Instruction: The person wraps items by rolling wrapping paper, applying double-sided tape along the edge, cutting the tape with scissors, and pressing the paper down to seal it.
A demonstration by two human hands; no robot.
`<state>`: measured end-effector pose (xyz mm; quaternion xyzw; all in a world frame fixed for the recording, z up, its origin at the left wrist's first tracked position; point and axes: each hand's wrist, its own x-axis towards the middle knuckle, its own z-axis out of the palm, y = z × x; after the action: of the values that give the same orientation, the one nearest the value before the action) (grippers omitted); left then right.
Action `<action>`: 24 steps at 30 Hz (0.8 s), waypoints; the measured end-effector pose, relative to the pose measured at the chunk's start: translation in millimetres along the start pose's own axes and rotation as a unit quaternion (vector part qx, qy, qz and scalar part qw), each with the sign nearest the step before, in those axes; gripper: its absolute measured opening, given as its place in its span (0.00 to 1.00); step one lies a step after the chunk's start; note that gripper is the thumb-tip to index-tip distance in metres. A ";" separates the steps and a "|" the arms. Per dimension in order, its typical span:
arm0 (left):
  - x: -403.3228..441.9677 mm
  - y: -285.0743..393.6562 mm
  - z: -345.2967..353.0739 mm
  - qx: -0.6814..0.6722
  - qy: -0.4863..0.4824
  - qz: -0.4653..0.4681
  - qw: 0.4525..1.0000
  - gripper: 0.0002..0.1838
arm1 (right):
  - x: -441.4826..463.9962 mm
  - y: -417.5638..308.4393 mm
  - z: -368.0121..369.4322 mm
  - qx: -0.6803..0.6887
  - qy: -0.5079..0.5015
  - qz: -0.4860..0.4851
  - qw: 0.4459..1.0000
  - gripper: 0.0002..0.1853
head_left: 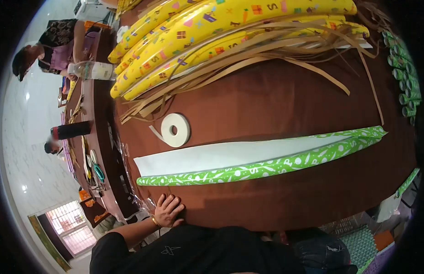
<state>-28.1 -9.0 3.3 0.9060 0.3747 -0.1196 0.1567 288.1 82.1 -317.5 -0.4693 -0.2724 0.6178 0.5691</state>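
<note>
My left hand (168,211) rests on the brown table (248,205) near its front edge, fingers apart and nothing held, with a gold bracelet at the wrist. Just beyond it lies a long green patterned wrapping-paper roll (253,171), partly unrolled with its white inner side showing. Its narrow end is to the right. A roll of white tape (175,130) lies flat behind the paper, a short end loose to the left. My right hand does not show.
Yellow patterned rolls (230,32) and loose brown strips (248,57) lie across the back. Green rolls (406,77) are stacked at the far right. A clear bottle (95,71) stands at the left, near a person (61,45). Scissors (99,172) lie farther left.
</note>
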 end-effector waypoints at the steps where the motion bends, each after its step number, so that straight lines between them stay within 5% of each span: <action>1: 0.2 -0.3 0.2 0.001 0.007 -0.005 1.000 0.35 | 2.7 -3.1 1.1 0.006 -0.009 -0.002 1.000 0.28; 8: 6.4 0.6 -1.3 -0.011 0.003 0.019 1.000 0.42 | -2.9 -26.1 -5.6 0.022 -0.072 -0.002 0.997 0.28; 24: 27.1 9.5 -39.2 -0.099 0.125 0.040 0.986 0.34 | -185.5 -73.5 -35.7 0.009 -0.090 0.059 0.994 0.29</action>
<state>1.3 16.6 32.2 0.9081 0.3647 0.0386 0.2020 336.4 -87.8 -218.1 -0.4215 -0.2886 0.6929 0.5088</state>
